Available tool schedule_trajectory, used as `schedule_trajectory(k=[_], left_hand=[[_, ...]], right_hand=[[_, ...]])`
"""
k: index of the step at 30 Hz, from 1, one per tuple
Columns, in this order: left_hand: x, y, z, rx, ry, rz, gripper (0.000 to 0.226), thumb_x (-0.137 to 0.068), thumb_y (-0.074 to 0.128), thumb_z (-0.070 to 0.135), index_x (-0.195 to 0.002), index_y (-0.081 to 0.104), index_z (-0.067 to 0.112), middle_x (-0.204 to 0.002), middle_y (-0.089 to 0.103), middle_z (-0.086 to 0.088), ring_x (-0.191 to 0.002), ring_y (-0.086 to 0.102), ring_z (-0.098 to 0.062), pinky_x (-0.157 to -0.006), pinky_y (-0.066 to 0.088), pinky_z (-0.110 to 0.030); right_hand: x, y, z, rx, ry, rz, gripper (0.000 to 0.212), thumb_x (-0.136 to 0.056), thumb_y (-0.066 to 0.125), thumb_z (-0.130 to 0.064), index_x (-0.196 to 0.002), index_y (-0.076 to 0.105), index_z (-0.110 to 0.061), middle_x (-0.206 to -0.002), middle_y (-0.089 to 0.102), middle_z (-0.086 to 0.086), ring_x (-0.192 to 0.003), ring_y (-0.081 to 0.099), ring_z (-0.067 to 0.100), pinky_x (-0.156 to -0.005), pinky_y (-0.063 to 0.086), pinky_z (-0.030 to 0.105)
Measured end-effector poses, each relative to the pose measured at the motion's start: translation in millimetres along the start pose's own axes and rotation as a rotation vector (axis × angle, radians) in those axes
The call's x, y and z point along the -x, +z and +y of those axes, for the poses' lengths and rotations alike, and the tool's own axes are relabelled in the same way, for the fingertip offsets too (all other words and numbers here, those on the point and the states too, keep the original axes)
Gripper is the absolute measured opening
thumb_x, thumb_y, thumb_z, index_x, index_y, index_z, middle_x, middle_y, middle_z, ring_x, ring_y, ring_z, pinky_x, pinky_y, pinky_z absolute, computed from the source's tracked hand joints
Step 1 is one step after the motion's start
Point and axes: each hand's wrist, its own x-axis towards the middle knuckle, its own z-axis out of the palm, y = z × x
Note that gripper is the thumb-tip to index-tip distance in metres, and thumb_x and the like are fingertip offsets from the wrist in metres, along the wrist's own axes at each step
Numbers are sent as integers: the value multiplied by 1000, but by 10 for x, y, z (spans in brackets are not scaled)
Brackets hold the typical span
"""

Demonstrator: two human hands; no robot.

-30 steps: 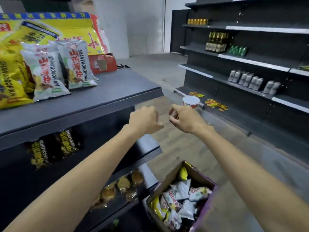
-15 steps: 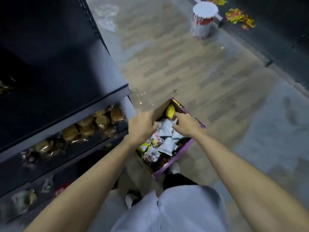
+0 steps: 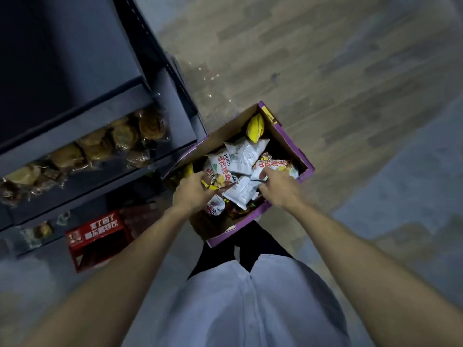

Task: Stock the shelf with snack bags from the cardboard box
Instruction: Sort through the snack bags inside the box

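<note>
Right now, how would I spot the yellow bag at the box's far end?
Find the purple-edged cardboard box on the floor beside the dark shelf. At its far end a yellow bag stands on edge against the wall. The bags beside it are white.

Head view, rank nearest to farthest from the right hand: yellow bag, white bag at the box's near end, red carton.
1. white bag, in the cardboard box, just left of the right hand.
2. yellow bag, at the box's far corner.
3. red carton, low down by the shelf, far left.
</note>
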Motion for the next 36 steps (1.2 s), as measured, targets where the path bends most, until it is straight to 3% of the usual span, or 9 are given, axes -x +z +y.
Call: schedule_trajectory(k=[8,12,15,19,22,25,29,31,36], left_hand=[[-569,488,-179,-391,254,-206,40,-82,69,23,-122,60,26,-124,48,-6,-114,53,-30,-82,49,-40],[-722,691,-269,-499,280,-302,43,-84,68,23,-126,56,27,-123,49,-8,-115,53,-31,-82,49,-42],[-762,787,-324,-497,296,-275,34,-86,65,19,-119,58,22,-120,55,-8,-110,56,-29,-76,49,-39],[-813,756,-318,-574,367,-243,37,-90,59,16,-126,56,23,-116,61,-8,-108,59,-29,-76,48,-37],[-862,665,-314,-642,359,-229,24,-93,56,17,-115,63,22,-110,65,-7,-105,60,-28,-79,49,-37],[-898,572,-311,-519,368,-197,25,-94,52,14,-113,66,21,-107,66,-10,-103,61,-31,-78,49,-38],[-1043,404,-239,-354,402,-209,25,-96,50,15,-117,64,16,-110,67,-11,-100,64,-29,-82,55,-39],[-1155,339,-179,-318,397,-241,24,-98,49,14,-117,63,14,-110,66,-11,-100,63,-29,-83,54,-38],[-1371,273,44,-214,420,-161,21,-97,45,11,-107,62,18,-103,64,-7,-97,60,-31,-75,43,-34]], right_hand=[[-254,513,52,-139,141,53,25,-90,51,-12,-114,58,-11,-98,66,15,-90,63,36,-70,50,37],[-391,683,51,-111,190,152,28,-90,57,-8,-118,57,-9,-112,60,11,-99,60,28,-70,41,29],[-495,636,107,-31,210,188,39,-88,60,-8,-126,53,-8,-124,53,13,-110,55,31,-79,44,34],[-637,520,190,5,324,160,50,-87,59,-6,-135,44,-8,-132,46,17,-112,56,37,-82,46,39],[-781,440,244,266,164,173,62,-85,57,2,-143,38,-9,-144,38,15,-120,49,34,-87,46,41],[-1009,353,323,450,34,80,52,-86,59,-6,-136,44,-8,-139,44,14,-119,45,33,-92,42,41],[-1138,347,396,618,55,-128,67,-92,57,-16,-150,24,-10,-139,46,17,-125,46,34,-99,38,41],[-1157,377,418,679,36,-147,66,-93,54,-15,-151,21,-10,-139,47,17,-126,44,33,-98,38,40],[-1151,296,402,673,-28,-150,51,-94,54,-16,-141,35,-12,-134,49,13,-125,42,31,-90,44,38]])
